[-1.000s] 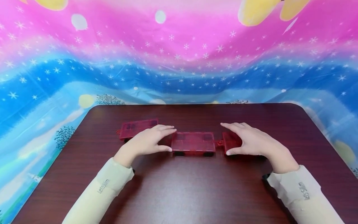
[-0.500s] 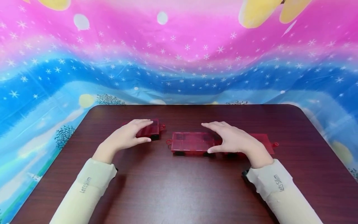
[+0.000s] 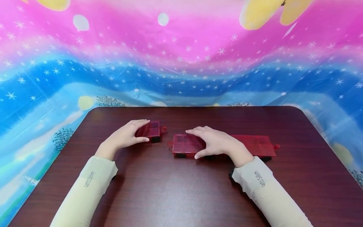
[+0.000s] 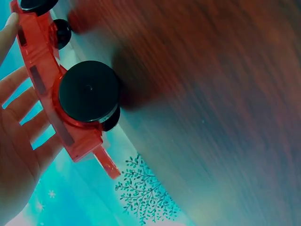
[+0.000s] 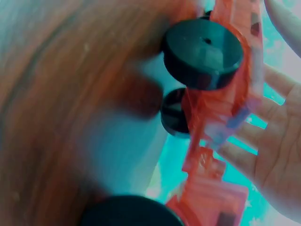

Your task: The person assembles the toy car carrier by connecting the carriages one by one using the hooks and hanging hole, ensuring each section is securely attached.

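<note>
Three flat, see-through red toy car bases with black wheels stand on the table. My left hand (image 3: 122,137) is around the left car base (image 3: 153,128), fingers at its far side and thumb at its near side. In the left wrist view, fairly straight fingers lie along the car base (image 4: 44,77); a firm grip does not show. My right hand (image 3: 217,142) is over the right half of the middle car base (image 3: 182,144), thumb and fingers spread apart. It partly hides the right car base (image 3: 255,144). The right wrist view shows two car bases joined end to end.
The dark wood table (image 3: 173,195) has rounded back corners. Behind it hangs a pink and blue snowflake cloth (image 3: 181,63). A small hook (image 3: 163,129) on the left car base faces a ring (image 3: 169,144) on the middle one, with a gap between them.
My left hand has moved left, from between the left and middle car bases to the left one. My right hand has moved left from the right car base to the middle one.
</note>
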The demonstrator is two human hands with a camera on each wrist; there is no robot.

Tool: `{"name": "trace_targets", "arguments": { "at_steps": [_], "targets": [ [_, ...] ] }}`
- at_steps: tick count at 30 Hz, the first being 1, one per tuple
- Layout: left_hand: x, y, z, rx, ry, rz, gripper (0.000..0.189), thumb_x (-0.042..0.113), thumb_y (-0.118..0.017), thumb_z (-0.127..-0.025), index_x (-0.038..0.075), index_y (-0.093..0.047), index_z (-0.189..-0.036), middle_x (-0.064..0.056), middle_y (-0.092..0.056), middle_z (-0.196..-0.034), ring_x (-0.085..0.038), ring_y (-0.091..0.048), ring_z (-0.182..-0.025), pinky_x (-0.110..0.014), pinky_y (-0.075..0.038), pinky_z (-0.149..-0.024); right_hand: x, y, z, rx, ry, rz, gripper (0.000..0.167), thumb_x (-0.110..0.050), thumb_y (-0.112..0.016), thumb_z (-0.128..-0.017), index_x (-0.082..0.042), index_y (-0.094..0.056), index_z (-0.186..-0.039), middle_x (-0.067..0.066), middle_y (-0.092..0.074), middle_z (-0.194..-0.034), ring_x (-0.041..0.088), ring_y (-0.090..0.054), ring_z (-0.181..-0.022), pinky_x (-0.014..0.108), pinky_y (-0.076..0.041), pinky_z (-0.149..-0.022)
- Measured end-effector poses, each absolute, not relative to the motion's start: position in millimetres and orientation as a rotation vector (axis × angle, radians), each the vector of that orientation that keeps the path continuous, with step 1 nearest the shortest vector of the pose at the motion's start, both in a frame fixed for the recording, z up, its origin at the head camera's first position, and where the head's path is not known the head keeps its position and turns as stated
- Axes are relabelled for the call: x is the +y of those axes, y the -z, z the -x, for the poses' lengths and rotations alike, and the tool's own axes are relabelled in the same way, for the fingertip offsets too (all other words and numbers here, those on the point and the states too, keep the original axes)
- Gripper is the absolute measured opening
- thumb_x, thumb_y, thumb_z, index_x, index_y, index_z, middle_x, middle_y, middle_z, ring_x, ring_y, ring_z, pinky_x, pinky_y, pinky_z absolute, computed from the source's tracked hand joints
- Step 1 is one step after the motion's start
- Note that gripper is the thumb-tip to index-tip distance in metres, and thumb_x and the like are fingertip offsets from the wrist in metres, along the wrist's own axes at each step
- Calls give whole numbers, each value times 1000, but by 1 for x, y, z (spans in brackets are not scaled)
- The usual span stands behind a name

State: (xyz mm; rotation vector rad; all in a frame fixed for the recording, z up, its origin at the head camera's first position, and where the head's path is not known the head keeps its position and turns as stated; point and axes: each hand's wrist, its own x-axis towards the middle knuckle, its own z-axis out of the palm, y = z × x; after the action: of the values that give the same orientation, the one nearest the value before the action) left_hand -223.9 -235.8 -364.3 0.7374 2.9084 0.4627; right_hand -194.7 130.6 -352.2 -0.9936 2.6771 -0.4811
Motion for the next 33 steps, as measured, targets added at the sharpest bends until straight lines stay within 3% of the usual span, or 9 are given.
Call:
{"name": "trace_targets", "arguments": {
  "at_steps": [9,19,33],
  "targets": [
    [-235,367,229,2901,-408,-656,88,39,-80,-82,15,-36,-154,-15,-42,-154,-37,-41,-139,-60,-44,-105,124,359,197,2653,424,982,87,-40,-82,-80,-27,-38,-153,1,-48,-148,22,-49,-131,46,-46,-106],
    [-234,367,228,2920,-350,-672,86,40,-81,-81,15,-40,-153,-19,-46,-149,-38,-44,-132,-58,-49,-100,124,360,196,2654,410,1025,83,-35,-82,-80,-25,-42,-151,3,-54,-139,21,-54,-121,43,-49,-102],
    [-229,357,214,2924,-249,-733,86,40,-84,-77,17,-45,-150,-17,-50,-145,-37,-47,-129,-56,-50,-100,124,361,196,2654,442,1020,81,-35,-81,-81,-27,-42,-151,1,-52,-140,21,-52,-124,43,-47,-105]
  ]
}}
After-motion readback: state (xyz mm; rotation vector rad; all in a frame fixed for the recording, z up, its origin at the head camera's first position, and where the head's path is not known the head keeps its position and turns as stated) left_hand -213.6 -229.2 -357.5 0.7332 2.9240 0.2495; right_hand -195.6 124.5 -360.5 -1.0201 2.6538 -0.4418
